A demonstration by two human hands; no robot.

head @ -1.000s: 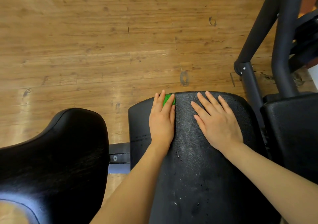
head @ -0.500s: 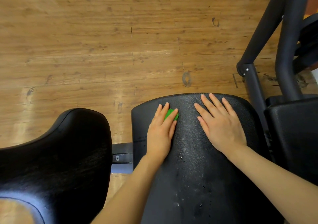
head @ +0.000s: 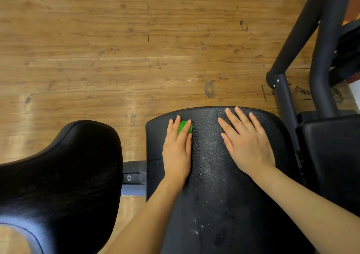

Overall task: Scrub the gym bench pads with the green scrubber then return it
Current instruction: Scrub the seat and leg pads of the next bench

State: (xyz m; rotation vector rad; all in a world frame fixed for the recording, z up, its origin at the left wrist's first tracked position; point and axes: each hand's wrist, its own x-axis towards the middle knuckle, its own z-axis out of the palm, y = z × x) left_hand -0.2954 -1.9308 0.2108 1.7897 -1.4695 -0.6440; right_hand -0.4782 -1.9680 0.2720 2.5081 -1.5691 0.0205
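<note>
Black padded seat (head: 64, 175) at near left, glossy, apart from the centre pad. Centre bench pad (head: 214, 185): textured black vinyl, pale specks toward its near end. Left hand (head: 178, 148) lies flat on the pad's far-left part, fingers straight, pressing the green scrubber (head: 184, 128), which shows between the fingers. Right hand (head: 247, 142) flat, fingers spread, palm down, holding nothing. Black metal frame (head: 292, 43) at far right, on wood floor (head: 97, 49).

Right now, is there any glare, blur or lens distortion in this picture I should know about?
Head view: sharp overall, no motion blur on the left hand or green scrubber; light glare streaks the wooden floor and sheens the left seat pad; wide-angle bending curves the floorboards and black frame tubes near the edges.
</note>
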